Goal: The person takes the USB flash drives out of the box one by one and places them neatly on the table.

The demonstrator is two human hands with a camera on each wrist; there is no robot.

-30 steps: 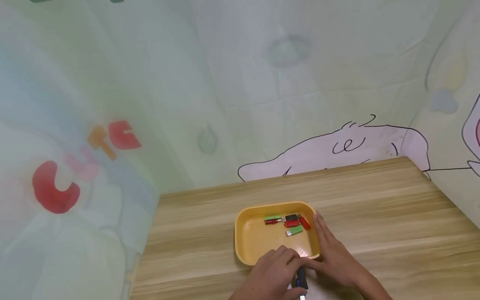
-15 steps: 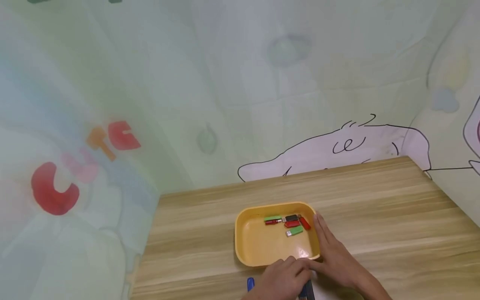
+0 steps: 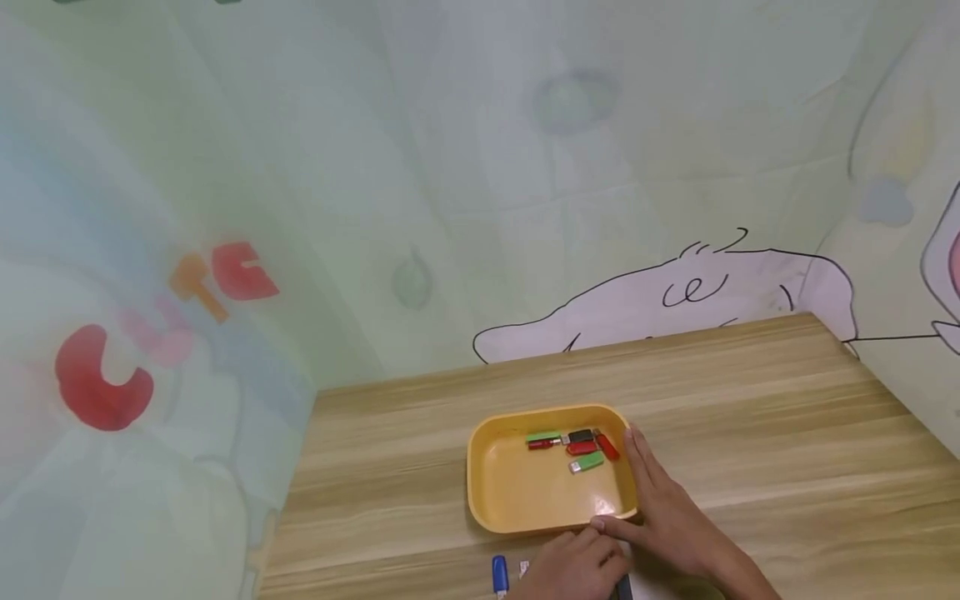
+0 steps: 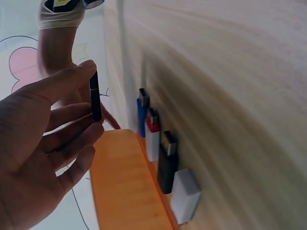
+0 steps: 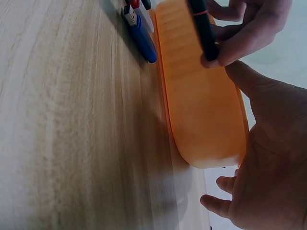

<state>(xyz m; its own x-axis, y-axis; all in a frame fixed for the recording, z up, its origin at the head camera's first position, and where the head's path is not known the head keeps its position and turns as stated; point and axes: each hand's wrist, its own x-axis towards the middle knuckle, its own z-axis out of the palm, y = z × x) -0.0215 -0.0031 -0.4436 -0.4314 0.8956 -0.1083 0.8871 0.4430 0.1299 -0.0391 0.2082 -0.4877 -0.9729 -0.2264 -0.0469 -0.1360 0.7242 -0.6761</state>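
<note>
Thumb and fingers of my left hand [image 4: 53, 124] pinch a slim black USB stick [image 4: 94, 98], held upright in the left wrist view and seen edge-on. A faint red line crosses it. My right hand [image 3: 671, 512] rests against the right side of the yellow plastic box [image 3: 551, 527], its fingers straight and its thumb on the near rim. Beside the box in the left wrist view stand a blue stick [image 4: 141, 115], a red-and-white one [image 4: 152, 139], a black one [image 4: 168, 167] and a white one [image 4: 185, 196]. The left hand covers part of this row in the head view.
Inside the box lie several USB sticks, including a green one [image 3: 588, 462], a red one [image 3: 607, 447] and a black one [image 3: 581, 436]. Everything stands on a wood-grain table [image 3: 382, 467], with a printed cloth backdrop [image 3: 450, 250] behind and to the left.
My left hand has drawn back from the box's near rim and slightly right, carrying the black USB stick. A blue stick and a white one now show beside it. The right hand stays put.
</note>
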